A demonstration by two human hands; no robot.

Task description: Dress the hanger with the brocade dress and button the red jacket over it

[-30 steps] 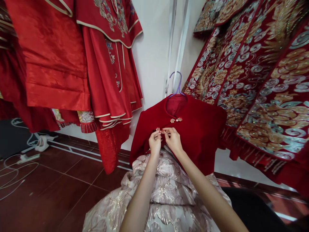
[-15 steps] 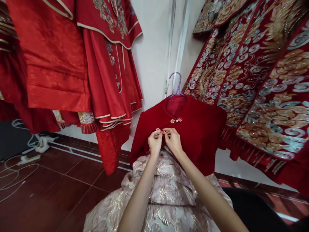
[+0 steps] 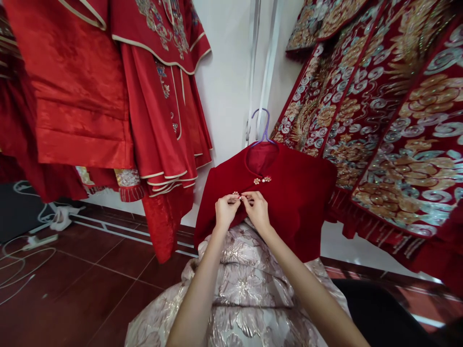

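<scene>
A dark red velvet jacket (image 3: 292,193) on a purple hanger (image 3: 265,127) lies in front of me, its lower edge over pale floral brocade fabric (image 3: 246,289). One beaded flower clasp (image 3: 262,180) sits joined below the neckline. Lower on the jacket front, a second beaded flower clasp (image 3: 236,193) is partly covered by my fingers. My left hand (image 3: 226,211) pinches it from the left, and my right hand (image 3: 256,208) pinches it from the right. The fingertips almost meet, so the fastening between them is mostly hidden.
Red garments (image 3: 152,106) hang at the left, and a heavily embroidered red and gold garment (image 3: 390,135) at the right. White cables (image 3: 25,260) and pale high-heeled shoes (image 3: 61,218) lie on the tiled floor. Something black (image 3: 372,313) stands at lower right.
My left hand has shifted slightly left and its fingers have turned inward over the clasp. The right hand stays nearly in place, still pinching. The whole view has shifted a little.
</scene>
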